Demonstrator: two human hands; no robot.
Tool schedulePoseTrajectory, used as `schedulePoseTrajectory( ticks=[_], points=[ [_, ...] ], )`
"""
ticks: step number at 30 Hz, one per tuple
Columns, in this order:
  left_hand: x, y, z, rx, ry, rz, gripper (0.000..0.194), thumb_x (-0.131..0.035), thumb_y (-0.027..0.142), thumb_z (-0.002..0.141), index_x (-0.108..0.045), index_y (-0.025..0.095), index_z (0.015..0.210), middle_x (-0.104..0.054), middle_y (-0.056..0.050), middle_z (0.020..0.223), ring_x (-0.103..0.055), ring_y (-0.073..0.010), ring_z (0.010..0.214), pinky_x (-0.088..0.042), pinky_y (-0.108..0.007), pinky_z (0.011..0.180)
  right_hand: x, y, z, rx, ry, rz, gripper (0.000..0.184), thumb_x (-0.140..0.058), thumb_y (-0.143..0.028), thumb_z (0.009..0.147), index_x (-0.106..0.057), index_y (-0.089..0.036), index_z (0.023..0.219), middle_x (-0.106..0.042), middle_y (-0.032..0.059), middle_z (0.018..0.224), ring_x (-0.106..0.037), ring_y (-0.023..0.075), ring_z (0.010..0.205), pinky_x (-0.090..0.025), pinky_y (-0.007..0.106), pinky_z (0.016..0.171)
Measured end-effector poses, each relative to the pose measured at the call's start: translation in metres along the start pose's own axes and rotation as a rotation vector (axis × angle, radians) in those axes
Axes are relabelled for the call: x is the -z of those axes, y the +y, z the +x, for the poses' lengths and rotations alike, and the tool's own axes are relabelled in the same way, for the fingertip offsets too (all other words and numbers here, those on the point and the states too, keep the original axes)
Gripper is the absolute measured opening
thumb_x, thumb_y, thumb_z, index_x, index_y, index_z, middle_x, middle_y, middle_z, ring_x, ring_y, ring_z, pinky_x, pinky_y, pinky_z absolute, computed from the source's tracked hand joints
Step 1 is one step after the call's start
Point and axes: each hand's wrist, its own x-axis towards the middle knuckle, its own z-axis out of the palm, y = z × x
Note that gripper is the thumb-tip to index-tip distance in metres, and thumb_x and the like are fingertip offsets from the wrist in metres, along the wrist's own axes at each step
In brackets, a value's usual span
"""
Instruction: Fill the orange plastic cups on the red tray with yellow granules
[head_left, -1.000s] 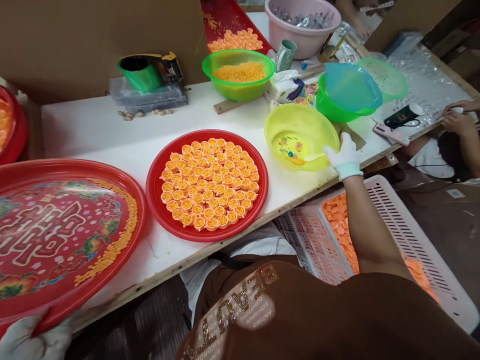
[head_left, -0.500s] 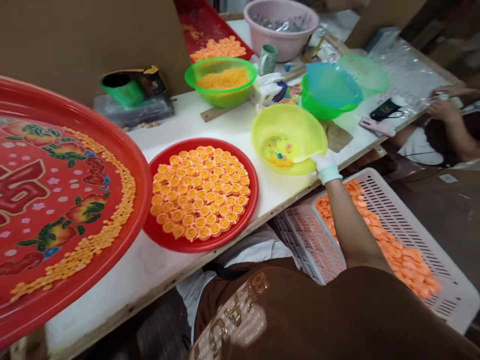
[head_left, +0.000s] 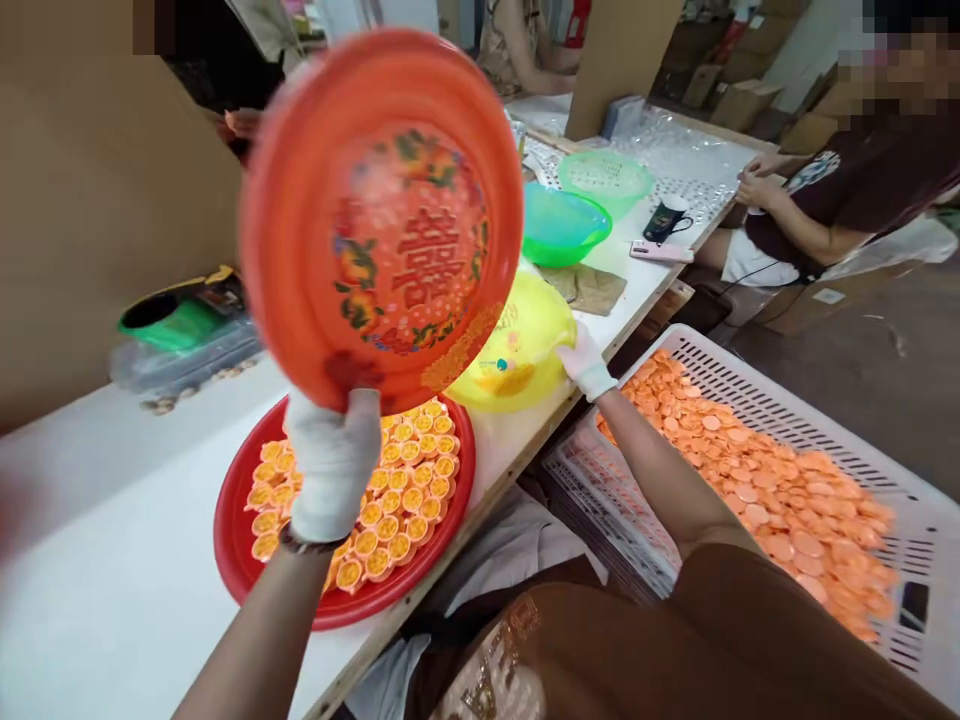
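Note:
My left hand (head_left: 330,470), in a white glove, is closed on the lower rim of a red round tray (head_left: 296,200). The tray is held up steeply tilted, its patterned face toward me. Small yellow-orange pellets (head_left: 469,350) lie along its lower right edge, over the yellow bowl (head_left: 551,320). My gloved right hand (head_left: 586,362) grips the near right rim of that bowl, which stands on the table with some yellow bits inside. Beneath my left wrist, a second red tray (head_left: 229,540) holds many small orange cups (head_left: 386,525) with yellow filling, partly hidden by my arm.
Below the table edge at right, a white plastic crate (head_left: 757,400) holds flat orange discs (head_left: 810,510). Further along the table are a green basin (head_left: 570,245), a dark mug (head_left: 666,220) and a phone (head_left: 661,252). A co-worker (head_left: 832,200) sits at the right.
The red tray has swung from the left to over the yellow bowl and is tipped up, its pellets gathered at the lower right. The view has shifted; my right hand stays on the bowl.

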Motion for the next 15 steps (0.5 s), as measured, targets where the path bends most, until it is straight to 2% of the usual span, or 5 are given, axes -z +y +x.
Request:
schedulePoseTrajectory(
  ticks=[2,5,7,11,15],
  points=[
    [-0.024,0.006,0.004,-0.124,-0.024,0.004,0.002,-0.062,0.02,0.081,-0.062,0.018,0.082,-0.059,-0.002,0.076,-0.053,-0.0166,0.071,-0.052,-0.035,0.074,-0.002,0.002,0.003,-0.044,-0.009,0.023,0.065,-0.058,-0.022,0.077,-0.051,-0.019,0.141,-0.073,0.011,0.113,-0.064,0.0211,0.065,-0.059,0.035,0.053],
    [-0.045,0.013,0.004,-0.375,-0.113,-0.051,0.027,-0.058,0.017,0.084,-0.069,0.017,0.109,-0.071,-0.007,0.094,-0.065,-0.0194,0.082,-0.056,-0.033,0.081,-0.004,0.007,0.011,-0.072,0.02,0.033,0.06,-0.06,-0.02,0.075,-0.054,-0.017,0.134,-0.072,0.0075,0.102,-0.06,0.0168,0.06,-0.054,0.027,0.048],
    [-0.055,0.015,0.003,-0.416,-0.174,-0.15,0.034,-0.058,0.017,0.086,-0.067,0.017,0.118,-0.074,-0.01,0.106,-0.07,-0.0211,0.094,-0.057,-0.034,0.09,-0.005,0.009,0.017,-0.097,0.028,0.019,0.058,-0.061,-0.021,0.075,-0.054,-0.016,0.132,-0.071,0.0063,0.096,-0.058,0.0153,0.055,-0.052,0.026,0.045],
    [-0.069,0.012,0.005,-0.267,-0.184,-0.274,0.029,-0.06,0.023,0.085,-0.066,0.018,0.114,-0.073,-0.011,0.11,-0.069,-0.0231,0.102,-0.057,-0.038,0.098,-0.001,0.002,0.02,-0.109,0.013,-0.029,0.059,-0.058,-0.03,0.078,-0.054,-0.015,0.135,-0.074,0.0094,0.101,-0.066,0.0198,0.062,-0.06,0.032,0.053],
    [-0.062,-0.004,-0.001,-0.014,0.008,-0.273,0.02,-0.058,0.028,0.085,-0.065,0.018,0.1,-0.071,-0.01,0.098,-0.067,-0.0235,0.092,-0.058,-0.041,0.093,0.015,-0.031,-0.017,0.047,0.005,-0.315,0.069,-0.043,-0.054,0.087,-0.052,-0.018,0.144,-0.078,0.0149,0.11,-0.078,0.0296,0.09,-0.067,0.041,0.071]
  ],
)
